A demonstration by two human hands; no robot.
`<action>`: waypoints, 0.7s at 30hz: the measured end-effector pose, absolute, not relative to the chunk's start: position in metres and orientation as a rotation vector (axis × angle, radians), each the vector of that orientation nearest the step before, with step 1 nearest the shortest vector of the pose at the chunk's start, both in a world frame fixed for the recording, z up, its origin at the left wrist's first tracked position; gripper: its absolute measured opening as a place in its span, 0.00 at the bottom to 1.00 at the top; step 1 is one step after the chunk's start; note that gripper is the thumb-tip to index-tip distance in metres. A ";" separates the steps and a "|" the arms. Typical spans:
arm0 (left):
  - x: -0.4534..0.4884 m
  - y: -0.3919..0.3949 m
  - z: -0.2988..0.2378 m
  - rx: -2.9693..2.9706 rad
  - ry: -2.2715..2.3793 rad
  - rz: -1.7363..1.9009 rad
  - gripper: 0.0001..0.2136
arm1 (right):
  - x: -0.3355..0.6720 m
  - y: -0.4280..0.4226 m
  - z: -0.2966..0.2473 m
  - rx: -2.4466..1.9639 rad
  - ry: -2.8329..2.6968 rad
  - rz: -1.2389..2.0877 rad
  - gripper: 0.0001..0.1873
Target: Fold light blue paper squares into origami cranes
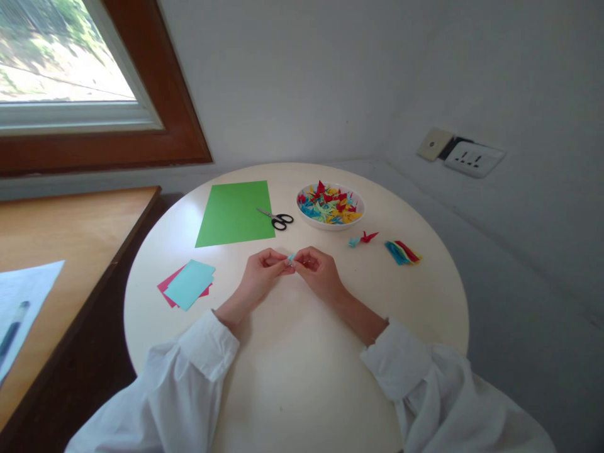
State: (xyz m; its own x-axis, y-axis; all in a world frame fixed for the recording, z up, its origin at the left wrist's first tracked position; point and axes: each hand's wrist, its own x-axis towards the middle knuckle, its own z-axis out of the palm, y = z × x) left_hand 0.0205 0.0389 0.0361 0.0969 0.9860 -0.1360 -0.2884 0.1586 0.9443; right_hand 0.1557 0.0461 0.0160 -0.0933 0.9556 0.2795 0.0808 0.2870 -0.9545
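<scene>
Between my two hands is a small light blue piece of folded paper (291, 257), mostly hidden by the fingers. My left hand (265, 269) pinches it from the left, thumb and fingertips together. From the right, my right hand (318, 270) pinches the same piece. Beyond my right hand lie a red paper crane (369, 237) and a light blue paper crane (353, 242). A white bowl (325, 225) behind them is filled with small folded cranes in red, yellow, blue and pale green.
Black-handled scissors (278, 220) rest partly on a green sheet (234, 217). Light blue paper (191, 284) overlaps red paper (168, 290) at the left. Folded coloured strips (401, 252) lie at the right of the round table (302, 377). A wooden desk (85, 233) stands left.
</scene>
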 end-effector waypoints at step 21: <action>0.019 0.040 0.028 1.270 1.135 1.197 0.09 | 0.153 0.046 0.018 -0.938 -1.384 1.086 0.11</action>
